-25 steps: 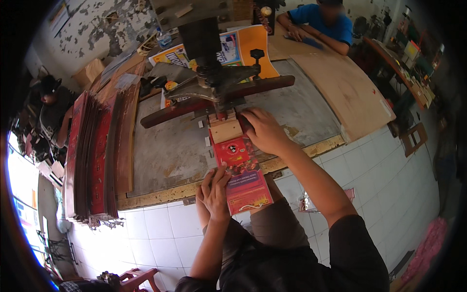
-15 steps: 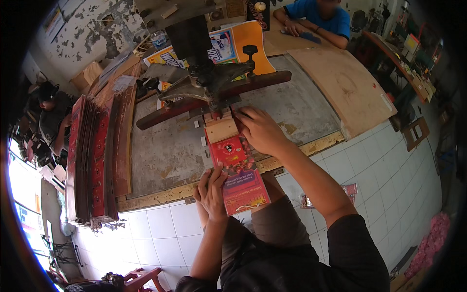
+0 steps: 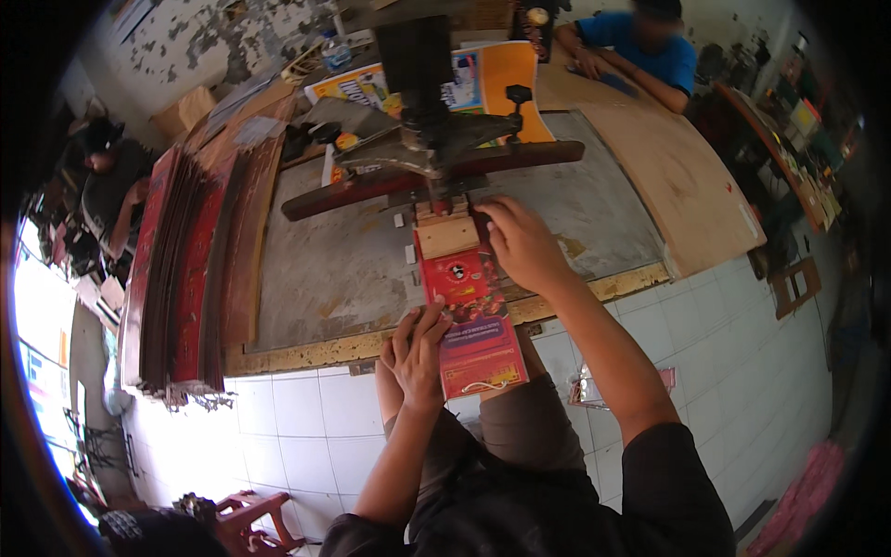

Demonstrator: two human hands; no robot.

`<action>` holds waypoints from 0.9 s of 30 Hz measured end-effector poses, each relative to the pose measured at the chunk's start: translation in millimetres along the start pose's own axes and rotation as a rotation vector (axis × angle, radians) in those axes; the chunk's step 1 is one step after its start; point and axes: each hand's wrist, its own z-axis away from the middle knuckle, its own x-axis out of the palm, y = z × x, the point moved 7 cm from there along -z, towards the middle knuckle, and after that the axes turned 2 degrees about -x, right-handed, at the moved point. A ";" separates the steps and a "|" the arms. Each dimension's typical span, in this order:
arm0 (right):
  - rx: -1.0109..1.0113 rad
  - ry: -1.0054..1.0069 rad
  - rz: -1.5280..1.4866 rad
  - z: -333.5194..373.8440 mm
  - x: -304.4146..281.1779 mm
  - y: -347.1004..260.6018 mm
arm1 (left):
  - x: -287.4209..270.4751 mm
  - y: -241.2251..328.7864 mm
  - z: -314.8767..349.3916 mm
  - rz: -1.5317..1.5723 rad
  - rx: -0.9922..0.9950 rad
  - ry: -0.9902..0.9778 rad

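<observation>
Nearest the wearer, a pale cord (image 3: 492, 384) lies across the near end of the red printed piece (image 3: 481, 345), which is flat and narrow; this end projects past the table edge above the wearer's lap, while the rest extends over the table. The left hand (image 3: 418, 357) lies at the piece's left edge, its fingers bent and their tips on the printed face; whether it pinches the edge cannot be told. The right hand (image 3: 524, 246), farther along, is half open, with bent fingers beside the right side of a wooden block (image 3: 449, 239); whether the fingertips touch the block is unclear. The block covers the piece's far end, directly below the central stem of a dark crossbar (image 3: 529, 160). Around them spreads the grey table (image 3: 325, 269), flanked at left by upright stacks of red sheets (image 3: 200, 278) and at right by a brown board (image 3: 668, 190). Beyond the crossbar stands an orange poster (image 3: 510, 88); farther back sits a person in blue (image 3: 670, 60).
</observation>
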 end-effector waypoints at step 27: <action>-0.155 -0.090 -0.124 -4.9 -2.9 -36.6 | -1.0 -2.7 1.3 0.054 0.004 0.022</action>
